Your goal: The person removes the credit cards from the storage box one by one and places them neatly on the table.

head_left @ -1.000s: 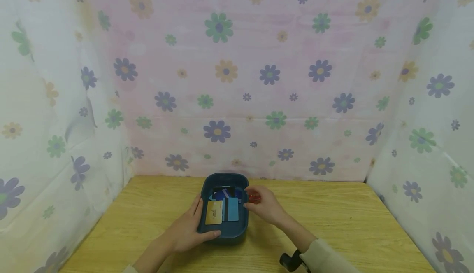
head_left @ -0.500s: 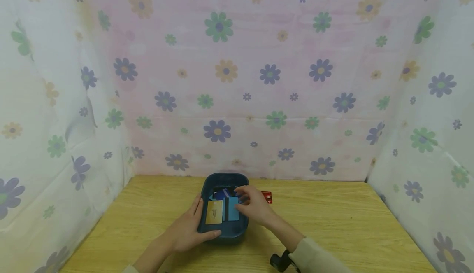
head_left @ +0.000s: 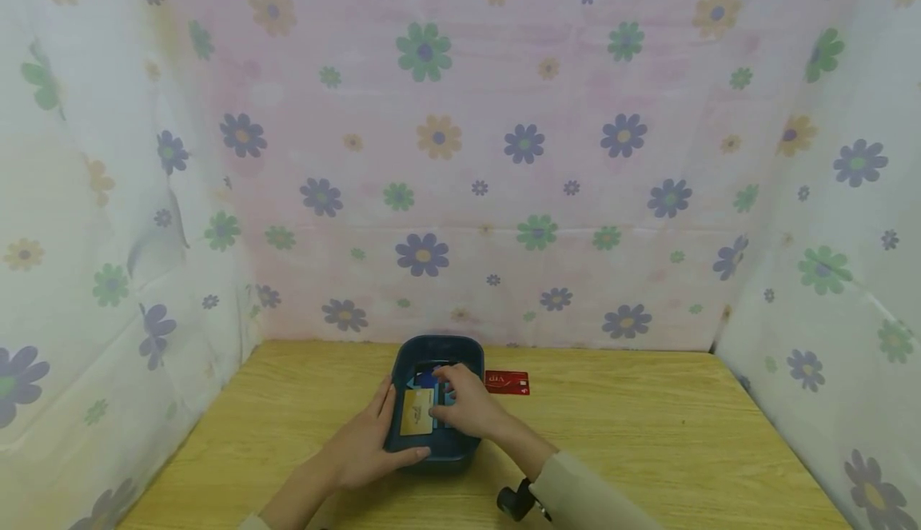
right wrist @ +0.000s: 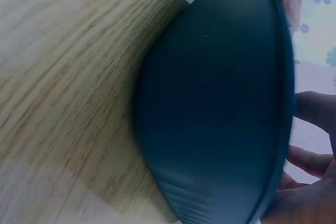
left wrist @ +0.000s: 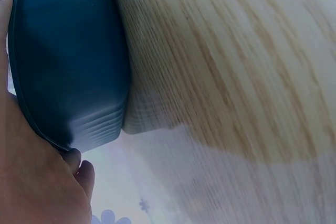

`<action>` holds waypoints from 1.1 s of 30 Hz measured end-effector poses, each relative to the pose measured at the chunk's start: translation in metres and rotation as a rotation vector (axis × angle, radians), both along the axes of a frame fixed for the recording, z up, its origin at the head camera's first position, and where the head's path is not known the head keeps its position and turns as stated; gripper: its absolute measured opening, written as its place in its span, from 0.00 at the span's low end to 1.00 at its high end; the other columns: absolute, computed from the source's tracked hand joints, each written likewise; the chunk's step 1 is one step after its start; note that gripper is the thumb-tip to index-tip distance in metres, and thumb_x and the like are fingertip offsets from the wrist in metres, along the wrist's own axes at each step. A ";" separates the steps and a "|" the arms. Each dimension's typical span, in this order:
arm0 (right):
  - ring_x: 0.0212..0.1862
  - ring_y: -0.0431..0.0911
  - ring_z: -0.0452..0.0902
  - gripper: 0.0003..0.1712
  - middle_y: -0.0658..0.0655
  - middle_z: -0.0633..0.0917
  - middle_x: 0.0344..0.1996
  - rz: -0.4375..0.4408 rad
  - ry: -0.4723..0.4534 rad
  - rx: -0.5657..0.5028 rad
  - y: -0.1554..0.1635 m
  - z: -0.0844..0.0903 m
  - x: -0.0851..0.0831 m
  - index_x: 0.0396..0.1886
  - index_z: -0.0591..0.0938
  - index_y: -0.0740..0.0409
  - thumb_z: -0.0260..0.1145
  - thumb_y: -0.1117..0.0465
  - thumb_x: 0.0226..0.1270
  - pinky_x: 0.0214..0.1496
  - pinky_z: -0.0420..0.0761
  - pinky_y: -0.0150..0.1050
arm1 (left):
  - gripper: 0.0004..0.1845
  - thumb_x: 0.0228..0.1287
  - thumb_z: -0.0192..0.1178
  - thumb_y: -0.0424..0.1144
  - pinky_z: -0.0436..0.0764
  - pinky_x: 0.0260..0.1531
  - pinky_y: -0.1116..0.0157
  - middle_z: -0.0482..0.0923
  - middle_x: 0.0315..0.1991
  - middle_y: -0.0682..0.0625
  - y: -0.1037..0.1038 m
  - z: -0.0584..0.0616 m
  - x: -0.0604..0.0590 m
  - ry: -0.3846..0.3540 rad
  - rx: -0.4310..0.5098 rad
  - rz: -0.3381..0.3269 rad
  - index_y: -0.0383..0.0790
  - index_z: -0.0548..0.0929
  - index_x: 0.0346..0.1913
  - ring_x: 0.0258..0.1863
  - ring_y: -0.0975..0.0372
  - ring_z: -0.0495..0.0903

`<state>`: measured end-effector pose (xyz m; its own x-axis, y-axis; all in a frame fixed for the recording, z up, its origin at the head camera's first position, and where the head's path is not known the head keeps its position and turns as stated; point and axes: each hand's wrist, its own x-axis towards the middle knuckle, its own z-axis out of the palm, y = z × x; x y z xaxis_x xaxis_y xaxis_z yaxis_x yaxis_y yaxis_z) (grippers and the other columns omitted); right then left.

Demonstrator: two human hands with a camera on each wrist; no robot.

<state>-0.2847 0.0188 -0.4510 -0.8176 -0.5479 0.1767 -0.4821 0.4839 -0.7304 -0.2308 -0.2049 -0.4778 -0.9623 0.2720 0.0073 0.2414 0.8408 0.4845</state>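
A dark blue plastic box (head_left: 435, 454) holds several cards. In it lie a gold card (head_left: 416, 418), a light-blue card (head_left: 451, 420) with a dark stripe, and a darker blue card (head_left: 426, 380) behind them. My left hand (head_left: 363, 446) rests against the box's left side, fingers straight along the wall and thumb on the near rim. Over the light-blue card is my right hand (head_left: 471, 406), fingers bent and thumb apart from them at the gold card's edge. It partly hides the cards. The right wrist view shows fingers (right wrist: 312, 161) beyond the rim.
A red card (head_left: 507, 382) marked VIP lies on the wooden table (head_left: 619, 434), just right of the box. Flower-patterned cloth (head_left: 475, 154) hangs at the back and both sides. A black device (head_left: 514, 502) sits at the right wrist.
My right hand has moved left from the red card into the box, over the light-blue card. The red card is now uncovered on the table. My left hand and the box stay in place.
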 end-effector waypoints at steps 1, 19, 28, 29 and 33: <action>0.57 0.62 0.79 0.32 0.66 0.76 0.58 -0.003 0.001 0.020 -0.002 0.000 -0.001 0.67 0.75 0.65 0.73 0.62 0.66 0.54 0.84 0.49 | 0.67 0.57 0.58 0.78 0.68 0.67 0.38 0.37 0.83 0.37 0.000 0.000 0.000 0.001 0.004 -0.003 0.30 0.46 0.81 0.75 0.36 0.59; 0.63 0.59 0.75 0.34 0.65 0.76 0.63 -0.040 0.022 0.181 -0.029 -0.015 -0.015 0.68 0.75 0.68 0.75 0.65 0.63 0.63 0.78 0.54 | 0.65 0.60 0.58 0.76 0.68 0.67 0.38 0.34 0.83 0.37 -0.001 0.001 0.001 -0.009 0.015 -0.030 0.28 0.45 0.81 0.76 0.36 0.57; 0.65 0.60 0.72 0.36 0.67 0.75 0.63 -0.107 0.026 0.227 -0.037 -0.024 -0.021 0.65 0.78 0.69 0.79 0.64 0.56 0.65 0.76 0.56 | 0.65 0.60 0.58 0.76 0.68 0.67 0.39 0.33 0.83 0.39 -0.002 -0.002 0.001 -0.016 0.018 -0.016 0.30 0.45 0.81 0.76 0.37 0.58; 0.64 0.61 0.72 0.37 0.67 0.76 0.63 -0.115 0.021 0.235 -0.038 -0.024 -0.021 0.64 0.78 0.69 0.80 0.63 0.55 0.65 0.76 0.57 | 0.65 0.60 0.58 0.76 0.69 0.67 0.39 0.33 0.83 0.39 -0.002 -0.003 0.001 -0.015 0.014 -0.015 0.30 0.45 0.81 0.76 0.37 0.58; 0.62 0.60 0.73 0.38 0.67 0.76 0.61 -0.133 0.009 0.270 -0.042 -0.026 -0.024 0.61 0.80 0.68 0.83 0.60 0.49 0.63 0.78 0.56 | 0.65 0.60 0.58 0.76 0.69 0.67 0.39 0.33 0.83 0.38 -0.004 -0.004 0.000 -0.006 0.004 -0.019 0.30 0.45 0.81 0.75 0.37 0.58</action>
